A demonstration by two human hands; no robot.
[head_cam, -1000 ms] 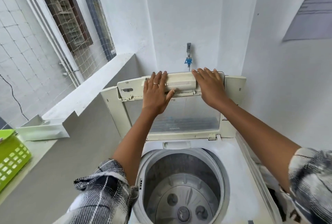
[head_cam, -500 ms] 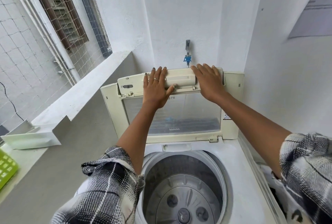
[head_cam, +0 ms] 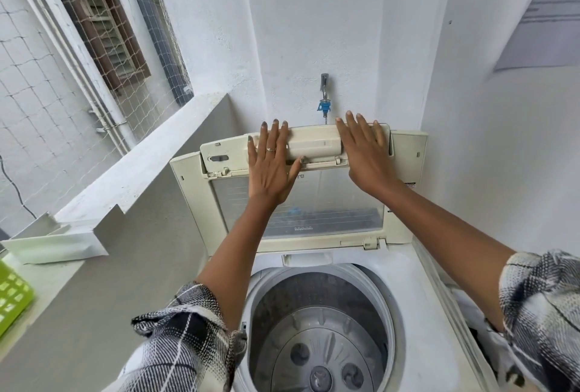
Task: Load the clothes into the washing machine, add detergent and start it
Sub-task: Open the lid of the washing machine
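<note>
- L hand & R hand: fingers straight, flat vs. lid, gripping nothing.
- Lid raised upright at rear of washing machine; long axis left-right; cream plastic, clear ribbed window.
- Drum below: round, open upward, grey metal, no clothes inside.
- Green basket far left.

Left hand and right hand flat on raised washer lid, drum open below
</note>
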